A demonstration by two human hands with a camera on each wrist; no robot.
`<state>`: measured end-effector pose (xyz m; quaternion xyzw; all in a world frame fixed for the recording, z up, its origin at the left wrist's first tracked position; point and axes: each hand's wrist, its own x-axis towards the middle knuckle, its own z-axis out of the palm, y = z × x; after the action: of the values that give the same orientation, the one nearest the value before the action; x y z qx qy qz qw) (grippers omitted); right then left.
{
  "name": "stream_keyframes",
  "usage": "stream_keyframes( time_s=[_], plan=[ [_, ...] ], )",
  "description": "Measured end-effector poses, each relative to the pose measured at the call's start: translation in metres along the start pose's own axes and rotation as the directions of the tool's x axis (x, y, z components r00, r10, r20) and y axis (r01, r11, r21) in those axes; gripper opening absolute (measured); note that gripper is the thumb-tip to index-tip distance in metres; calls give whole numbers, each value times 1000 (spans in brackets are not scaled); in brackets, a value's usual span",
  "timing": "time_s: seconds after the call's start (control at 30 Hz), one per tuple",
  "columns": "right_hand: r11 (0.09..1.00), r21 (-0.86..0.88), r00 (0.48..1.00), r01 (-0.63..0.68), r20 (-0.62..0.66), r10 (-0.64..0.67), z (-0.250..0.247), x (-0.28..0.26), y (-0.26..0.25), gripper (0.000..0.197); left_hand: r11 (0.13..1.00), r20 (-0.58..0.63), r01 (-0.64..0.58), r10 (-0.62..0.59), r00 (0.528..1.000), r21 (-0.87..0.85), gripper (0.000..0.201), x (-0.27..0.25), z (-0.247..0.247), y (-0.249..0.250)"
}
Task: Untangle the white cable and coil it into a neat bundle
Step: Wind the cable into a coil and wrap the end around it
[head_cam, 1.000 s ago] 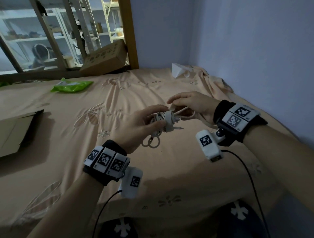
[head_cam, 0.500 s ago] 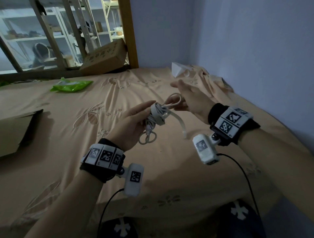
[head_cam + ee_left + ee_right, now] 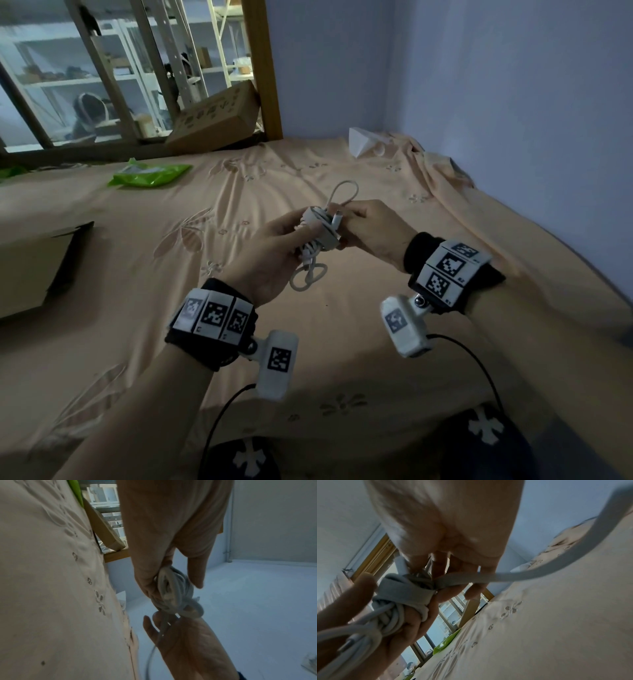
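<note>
The white cable (image 3: 310,240) is a coiled bundle held above the peach bed sheet (image 3: 342,359). My left hand (image 3: 274,248) grips the bundle round its middle, and loose loops (image 3: 306,279) hang below it. A flat white strap (image 3: 406,592) is wound round the coil. My right hand (image 3: 371,229) pinches this strap right next to the bundle, and the strap's free part (image 3: 513,574) arcs away in a loop (image 3: 344,192). The left wrist view has the bundle (image 3: 175,592) between my left hand (image 3: 163,540) and right hand (image 3: 185,642).
A green packet (image 3: 147,174) lies far left on the bed, a cardboard box (image 3: 212,120) leans at the wooden post (image 3: 265,68), and flat cardboard (image 3: 34,267) lies at the left edge. A white paper shape (image 3: 359,142) sits in the far corner. The wall (image 3: 513,120) runs along the right.
My right hand has come back from the far right to the bundle with the strap, which now makes a raised loop instead of hanging down. The left hand keeps its hold.
</note>
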<state>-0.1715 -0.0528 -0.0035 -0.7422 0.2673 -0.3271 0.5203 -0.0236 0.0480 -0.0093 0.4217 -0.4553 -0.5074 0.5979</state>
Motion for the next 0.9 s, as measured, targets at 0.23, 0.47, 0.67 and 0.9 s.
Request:
stream_keyframes(
  time_s=[0.23,0.47,0.67,0.9],
  plan=[
    [997,-64,998,-50,-52,47,5,-10,-1,33,1000,-50,3,-4,999,-12,30,2,0,-11],
    [923,-385,1000,-16,-7,14,5,-14,0,19,999,-204,-38,30,978,-37,25,8,-9,-9],
    [804,-576,989,150,89,-121,17,-21,-16,24,995,-320,-66,85,944,69,30,11,-12,-15],
    [691,-689,974,221,119,-193,32,-17,-16,21,904,-368,-91,260,893,417,30,12,-2,-21]
  ],
)
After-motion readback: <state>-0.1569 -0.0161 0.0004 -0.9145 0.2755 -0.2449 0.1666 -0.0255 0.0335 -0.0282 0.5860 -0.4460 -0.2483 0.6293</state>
